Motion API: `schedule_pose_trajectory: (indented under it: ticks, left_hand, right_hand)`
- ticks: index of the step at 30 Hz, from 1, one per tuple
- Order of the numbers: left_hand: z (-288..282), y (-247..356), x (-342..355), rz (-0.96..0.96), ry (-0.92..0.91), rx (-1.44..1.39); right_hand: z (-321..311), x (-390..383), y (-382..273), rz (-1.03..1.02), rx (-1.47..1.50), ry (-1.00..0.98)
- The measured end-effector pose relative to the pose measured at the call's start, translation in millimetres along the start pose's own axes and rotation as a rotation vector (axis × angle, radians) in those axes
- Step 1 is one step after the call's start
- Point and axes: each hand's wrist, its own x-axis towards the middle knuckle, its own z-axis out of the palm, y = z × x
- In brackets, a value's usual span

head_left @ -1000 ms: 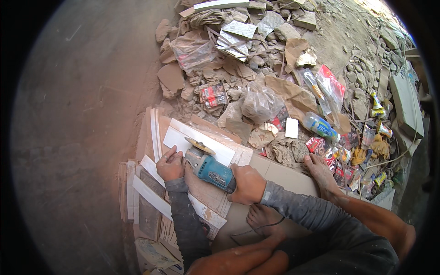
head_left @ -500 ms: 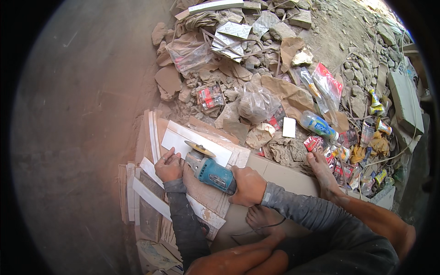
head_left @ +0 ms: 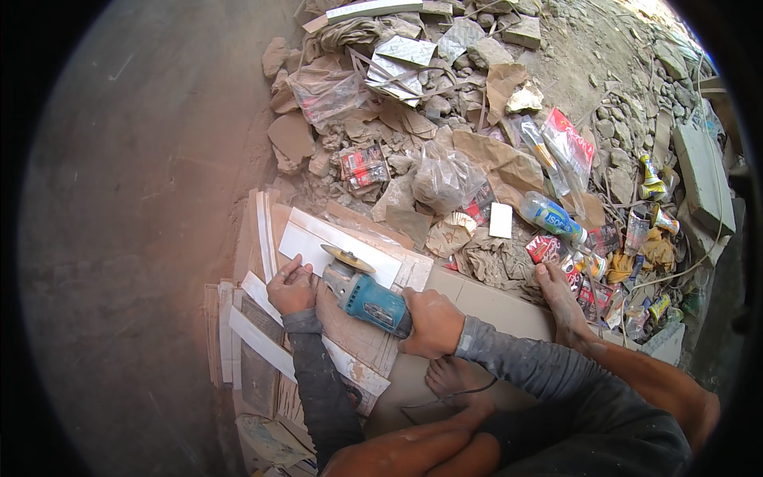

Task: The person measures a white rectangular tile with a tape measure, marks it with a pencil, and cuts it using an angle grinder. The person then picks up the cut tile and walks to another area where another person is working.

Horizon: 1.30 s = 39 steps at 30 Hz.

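My right hand (head_left: 429, 322) grips the rear body of a teal angle grinder (head_left: 373, 306). Its yellowish disc (head_left: 347, 258) is over a white tile (head_left: 306, 242) on a pile of tile pieces and boards. My left hand (head_left: 292, 288) holds the near edge of that tile with curled fingers, just left of the grinder's head. Reddish dust hangs to the left. Loose white strips (head_left: 262, 342) lie below my left hand. Whether the disc touches the tile I cannot tell.
My bare feet (head_left: 566, 306) rest on and beside a beige slab (head_left: 493, 302). Rubble (head_left: 290, 143), plastic bags, a plastic bottle (head_left: 552, 219) and wrappers fill the back and right. A grey block (head_left: 699, 179) and thin cord are at far right. A dusty grey floor (head_left: 135, 175) spans the left.
The view has shifted slightly since one second ago. My hands and the grinder hold nearly the same place on the tile.
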Motion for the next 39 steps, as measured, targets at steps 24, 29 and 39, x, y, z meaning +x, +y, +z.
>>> schedule_pose_trajectory:
  ticks: [24, 29, 39]
  left_hand:
    - [1.4, 3.3, -1.2, 0.026, 0.020, 0.055]
    - [1.6, 6.4, -2.5, 0.029, 0.019, 0.066]
    - [3.2, 16.7, -7.3, 0.024, 0.020, 0.102]
  right_hand:
    - [-8.3, -9.6, -1.3, 0.023, 0.008, -0.032]
    - [-14.4, -11.5, -5.7, 0.055, 0.023, -0.075]
    - [-16.9, -16.7, -4.5, 0.061, 0.026, -0.081]
